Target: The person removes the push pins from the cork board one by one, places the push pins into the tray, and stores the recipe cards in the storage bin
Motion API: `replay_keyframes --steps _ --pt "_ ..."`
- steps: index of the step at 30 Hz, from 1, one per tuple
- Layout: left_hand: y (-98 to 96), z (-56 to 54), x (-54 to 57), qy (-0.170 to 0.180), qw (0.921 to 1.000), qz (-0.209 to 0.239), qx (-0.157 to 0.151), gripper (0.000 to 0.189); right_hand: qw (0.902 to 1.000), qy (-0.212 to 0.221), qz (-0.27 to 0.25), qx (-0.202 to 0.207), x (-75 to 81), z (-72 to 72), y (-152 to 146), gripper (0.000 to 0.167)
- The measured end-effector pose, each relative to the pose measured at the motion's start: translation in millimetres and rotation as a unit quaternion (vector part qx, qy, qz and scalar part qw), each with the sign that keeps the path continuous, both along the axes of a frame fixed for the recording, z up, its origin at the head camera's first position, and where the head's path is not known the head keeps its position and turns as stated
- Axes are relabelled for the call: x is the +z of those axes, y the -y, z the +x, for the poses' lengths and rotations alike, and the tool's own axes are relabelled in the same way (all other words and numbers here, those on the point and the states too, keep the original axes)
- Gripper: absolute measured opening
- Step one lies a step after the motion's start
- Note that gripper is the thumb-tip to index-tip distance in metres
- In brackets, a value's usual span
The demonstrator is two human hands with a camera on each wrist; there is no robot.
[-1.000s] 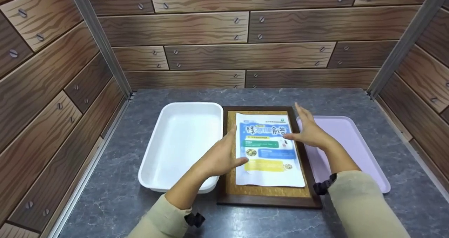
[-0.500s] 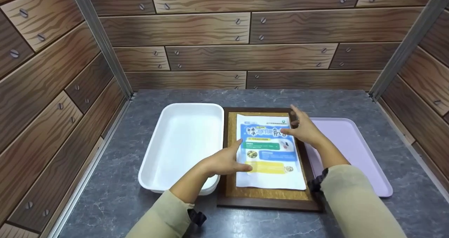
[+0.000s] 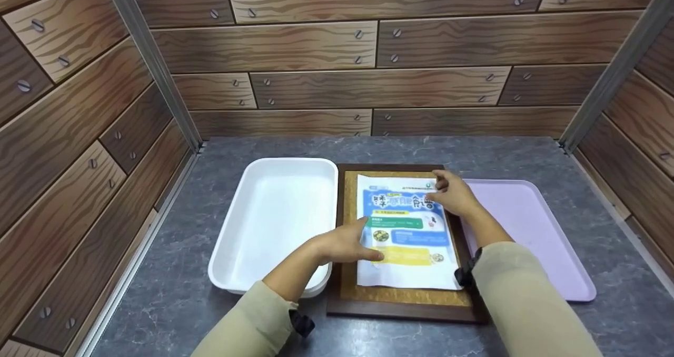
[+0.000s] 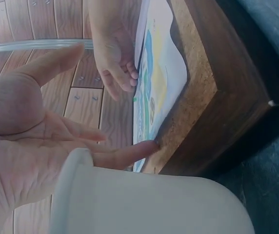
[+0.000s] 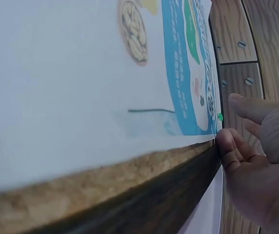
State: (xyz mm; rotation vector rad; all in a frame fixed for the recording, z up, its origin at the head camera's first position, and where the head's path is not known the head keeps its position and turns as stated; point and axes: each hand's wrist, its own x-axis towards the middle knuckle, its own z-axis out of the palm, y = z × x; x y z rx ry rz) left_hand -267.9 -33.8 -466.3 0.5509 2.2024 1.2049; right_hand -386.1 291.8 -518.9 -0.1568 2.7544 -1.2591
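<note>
Though lying flat on framed corkboard, probably light, limp, easily creased: printed paper, with wavy edge in left wrist view; best taken by both long edges. Left hand: spread, fingertip at left edge, thumb above. Right hand: fingers bent at upper right edge, thumb apart, not pinching.

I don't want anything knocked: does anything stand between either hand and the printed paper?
Nothing visible does. The right hand is by the far right corner of the paper, the left hand by its left edge. The white tub lies partly beneath the left forearm, not in between.
</note>
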Motion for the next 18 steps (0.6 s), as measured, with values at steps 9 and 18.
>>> replay_keyframes --steps 9,18 --pt "-1.6 -0.1 -2.0 0.006 0.9985 -0.006 0.055 0.084 0.9982 -0.030 0.021 -0.047 -5.6 -8.1 -4.0 0.057" --pt "-0.9 3.1 -4.6 0.000 0.9980 -0.020 0.060 0.083 0.9978 -0.028 0.031 -0.052 -7.7 -18.3 -5.6 0.045"
